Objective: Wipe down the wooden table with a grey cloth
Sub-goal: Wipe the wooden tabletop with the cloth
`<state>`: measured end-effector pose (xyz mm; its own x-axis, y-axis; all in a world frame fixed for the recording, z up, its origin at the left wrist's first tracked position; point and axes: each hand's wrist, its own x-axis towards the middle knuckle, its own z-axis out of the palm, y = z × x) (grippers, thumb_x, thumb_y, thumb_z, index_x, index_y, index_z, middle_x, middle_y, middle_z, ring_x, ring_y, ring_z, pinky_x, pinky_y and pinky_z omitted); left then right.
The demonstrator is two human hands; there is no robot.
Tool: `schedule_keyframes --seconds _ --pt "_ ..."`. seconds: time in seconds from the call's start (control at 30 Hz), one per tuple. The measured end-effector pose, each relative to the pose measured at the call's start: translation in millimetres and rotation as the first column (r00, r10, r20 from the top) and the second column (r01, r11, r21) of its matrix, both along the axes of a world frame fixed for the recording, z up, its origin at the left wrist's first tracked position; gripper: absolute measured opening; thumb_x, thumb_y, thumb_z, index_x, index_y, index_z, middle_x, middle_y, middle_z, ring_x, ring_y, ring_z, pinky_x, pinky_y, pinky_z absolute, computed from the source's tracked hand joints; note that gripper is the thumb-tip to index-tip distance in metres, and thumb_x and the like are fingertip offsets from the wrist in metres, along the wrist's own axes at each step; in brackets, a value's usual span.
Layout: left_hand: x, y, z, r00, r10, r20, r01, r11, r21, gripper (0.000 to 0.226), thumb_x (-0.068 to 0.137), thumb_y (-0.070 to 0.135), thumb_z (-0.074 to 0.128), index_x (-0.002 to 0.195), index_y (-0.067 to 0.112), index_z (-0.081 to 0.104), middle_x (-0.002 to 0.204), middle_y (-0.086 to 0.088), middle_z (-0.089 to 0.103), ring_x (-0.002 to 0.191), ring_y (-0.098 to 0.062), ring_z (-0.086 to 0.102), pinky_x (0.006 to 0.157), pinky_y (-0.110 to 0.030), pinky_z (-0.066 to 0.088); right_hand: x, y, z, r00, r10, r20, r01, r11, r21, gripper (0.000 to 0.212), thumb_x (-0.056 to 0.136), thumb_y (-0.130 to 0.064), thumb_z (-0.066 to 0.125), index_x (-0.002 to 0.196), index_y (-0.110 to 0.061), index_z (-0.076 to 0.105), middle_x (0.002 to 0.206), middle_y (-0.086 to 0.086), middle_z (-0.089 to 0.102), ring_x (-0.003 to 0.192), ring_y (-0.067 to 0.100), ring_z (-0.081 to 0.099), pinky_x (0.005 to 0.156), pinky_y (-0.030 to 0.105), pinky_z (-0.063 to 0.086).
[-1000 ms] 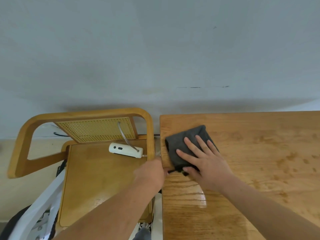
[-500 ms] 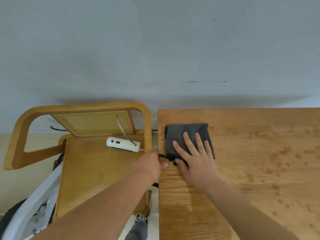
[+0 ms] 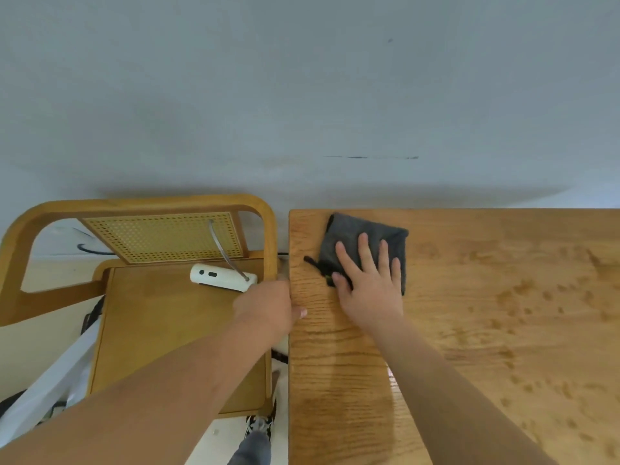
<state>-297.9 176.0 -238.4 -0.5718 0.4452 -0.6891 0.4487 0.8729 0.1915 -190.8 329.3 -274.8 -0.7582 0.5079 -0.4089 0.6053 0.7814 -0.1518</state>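
right hand (image 3: 369, 290) flat on grey cloth (image 3: 359, 231) | left hand (image 3: 268, 305) grips table (image 3: 503, 297) edge

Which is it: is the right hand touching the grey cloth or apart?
Touching. Head view shows the right hand lying flat on the grey cloth.

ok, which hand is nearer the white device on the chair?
Left. The left hand is at the table edge, just right of the white device; the right hand lies flat on the grey cloth, farther right.
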Motion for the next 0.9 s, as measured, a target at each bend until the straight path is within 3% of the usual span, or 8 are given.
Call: schedule_keyframes --seconds 0.1,0.2,0.27,0.37,0.57,0.67,0.77,0.9 --pt "5.5 6.9 7.3 0.959 -0.205 -0.197 0.21 0.978 0.003 0.097 0.092 0.046 0.072 0.162 0.015 0.013 0.167 -0.014 0.018 0.148 -0.033 0.032 0.111 -0.048 0.044 66.4 -10.4 1.7 0.993 0.114 0.013 -0.114 0.993 -0.01 0.059 0.106 -0.06 0.021 0.16 -0.053 -0.001 0.172 -0.005 -0.016 0.157 0.033 -0.021 0.128 0.056 -0.003" --pt "23.3 27.7 14.9 0.843 -0.471 -0.26 0.502 0.862 0.064 0.095 0.092 0.022 0.072 0.164 0.016 0.011 0.172 -0.012 -0.008 0.158 -0.032 0.001 0.128 -0.048 0.015 121.6 -1.6 6.6 0.984 0.176 0.027 -0.175 0.984 -0.038 0.06 0.103 -0.062 0.023 0.161 -0.051 0.012 0.173 -0.004 -0.001 0.158 0.033 -0.009 0.127 0.056 0.007" --pt "38.0 42.5 13.9 0.844 -0.505 -0.18 0.522 0.85 0.064 0.097 0.092 0.032 0.072 0.164 0.015 0.01 0.172 -0.012 -0.011 0.159 -0.031 -0.007 0.13 -0.049 0.007 132.0 19.5 11.1 0.974 0.214 0.07 -0.212 0.977 -0.036 0.062 0.099 -0.067 0.016 0.159 -0.055 0.006 0.172 -0.007 -0.007 0.158 0.03 -0.012 0.128 0.053 0.004" --pt "53.2 56.3 4.4 0.856 -0.512 -0.072 0.51 0.859 -0.043 0.125 0.082 0.057 0.078 0.164 0.01 -0.005 0.169 -0.016 -0.023 0.157 -0.034 -0.015 0.129 -0.052 0.01 115.5 59.8 15.1 0.978 0.173 0.117 -0.17 0.985 -0.037 0.06 0.098 -0.071 0.012 0.154 -0.06 -0.008 0.166 -0.014 -0.027 0.155 0.024 -0.027 0.129 0.048 -0.007" --pt "59.4 57.1 -7.3 0.858 -0.505 -0.089 0.498 0.862 -0.093 0.132 0.079 0.063 0.077 0.163 0.012 -0.01 0.166 -0.014 -0.031 0.156 -0.032 -0.023 0.129 -0.05 0.007 52.0 132.0 9.4 0.988 -0.126 0.086 0.128 0.991 -0.022 0.062 0.105 -0.065 0.025 0.16 -0.053 0.001 0.172 -0.007 -0.016 0.158 0.029 -0.018 0.128 0.052 -0.003" --pt "59.9 56.7 -7.0 0.856 -0.511 -0.084 0.503 0.859 -0.098 0.132 0.079 0.064 0.077 0.164 0.012 -0.009 0.167 -0.014 -0.03 0.156 -0.032 -0.022 0.129 -0.05 0.006 47.4 113.6 8.5 0.986 -0.157 0.053 0.158 0.987 -0.014 0.061 0.107 -0.059 0.024 0.162 -0.048 0.003 0.173 -0.002 -0.014 0.158 0.034 -0.016 0.128 0.054 -0.002" --pt "62.1 56.2 -7.5 0.86 -0.503 -0.082 0.496 0.863 -0.095 0.133 0.078 0.063 0.079 0.164 0.011 -0.009 0.166 -0.014 -0.031 0.156 -0.033 -0.022 0.129 -0.051 0.008 81.2 64.9 5.2 0.999 -0.051 0.013 0.051 0.999 0.007 0.06 0.107 -0.058 0.023 0.162 -0.048 0.003 0.173 -0.002 -0.012 0.157 0.035 -0.017 0.128 0.055 -0.001" --pt "60.6 57.0 -8.2 0.868 -0.491 -0.077 0.486 0.87 -0.08 0.134 0.078 0.063 0.079 0.163 0.011 -0.011 0.166 -0.014 -0.033 0.156 -0.033 -0.023 0.129 -0.052 0.008 136.7 39.7 4.8 0.972 0.232 -0.023 -0.233 0.972 -0.036 0.059 0.104 -0.059 0.026 0.162 -0.048 0.015 0.173 -0.003 -0.003 0.159 0.033 -0.012 0.128 0.055 0.003"
